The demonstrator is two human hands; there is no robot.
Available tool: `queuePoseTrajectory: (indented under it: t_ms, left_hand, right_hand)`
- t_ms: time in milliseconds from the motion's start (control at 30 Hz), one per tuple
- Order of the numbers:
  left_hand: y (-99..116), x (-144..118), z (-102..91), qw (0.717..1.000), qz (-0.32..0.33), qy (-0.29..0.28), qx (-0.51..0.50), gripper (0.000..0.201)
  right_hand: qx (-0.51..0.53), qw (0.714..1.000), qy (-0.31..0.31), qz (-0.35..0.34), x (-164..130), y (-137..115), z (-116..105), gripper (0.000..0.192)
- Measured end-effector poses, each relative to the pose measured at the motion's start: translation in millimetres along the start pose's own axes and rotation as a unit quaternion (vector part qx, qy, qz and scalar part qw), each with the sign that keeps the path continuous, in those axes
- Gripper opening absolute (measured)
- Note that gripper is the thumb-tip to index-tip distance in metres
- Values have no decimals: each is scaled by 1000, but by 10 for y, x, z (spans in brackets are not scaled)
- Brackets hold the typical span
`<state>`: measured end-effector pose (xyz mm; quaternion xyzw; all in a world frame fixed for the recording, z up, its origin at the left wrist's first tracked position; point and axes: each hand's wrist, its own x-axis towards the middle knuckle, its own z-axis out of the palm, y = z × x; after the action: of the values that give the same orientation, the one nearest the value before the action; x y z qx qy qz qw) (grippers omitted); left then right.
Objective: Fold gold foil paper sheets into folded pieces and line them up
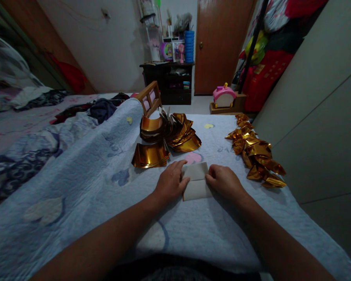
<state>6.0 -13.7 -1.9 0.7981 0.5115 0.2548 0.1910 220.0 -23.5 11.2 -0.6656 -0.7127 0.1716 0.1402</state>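
A pale folded paper sheet (196,182) lies on the light blue quilt (105,195) in front of me, white side up. My left hand (171,184) presses its left edge with the fingers bent down on it. On the sheet's right edge rests my right hand (224,182), thumb and fingers pinching along the fold. A stack of flat gold foil sheets (150,156) lies just beyond my left hand. Behind it sits a curled heap of gold sheets (175,132). A row of folded gold paper pieces (256,152) runs along the quilt's right side.
A small wooden chair frame (149,97) stands behind the gold heap. Crumpled clothes and bedding (84,111) lie at the left. A pale cupboard wall (318,109) rises at the right. A dark shelf unit (171,80), a door and a pink toy (224,96) stand at the back.
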Motion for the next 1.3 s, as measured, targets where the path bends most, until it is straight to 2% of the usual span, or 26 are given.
queuePoseTrajectory:
  t_ms: [67,133,233,367,500,633,767,1100,1300]
  left_hand:
    - [-6,-2,18,998,38,37,36,51]
    - [-17,5,30,994,78,44,55,44]
    - [-37,23,49,985,161,-15,55,26]
    - [-65,38,89,969,221,-95,49,18]
    - [-89,39,102,969,221,-102,42,24]
    - [-101,46,67,970,220,-105,13,28]
    - [-102,59,29,969,214,-121,3,31]
    - [-129,60,55,966,230,-112,-24,30]
    - [-145,65,66,969,218,-118,-28,30]
  right_hand:
    - [-18,1000,19,4,-15,8,21,9]
    - [-25,999,45,0,-26,23,41,6]
    - [-19,995,68,-72,-21,53,63,14]
    - [1,976,38,-214,-5,61,59,15]
    - [29,962,-29,-269,-37,32,2,8]
    - [11,960,-74,-269,-87,24,-63,35]
    - [5,958,-100,-268,-103,26,-99,31]
    - [6,956,-100,-276,-123,11,-99,30]
    - [-13,957,-104,-272,-130,-37,-139,26]
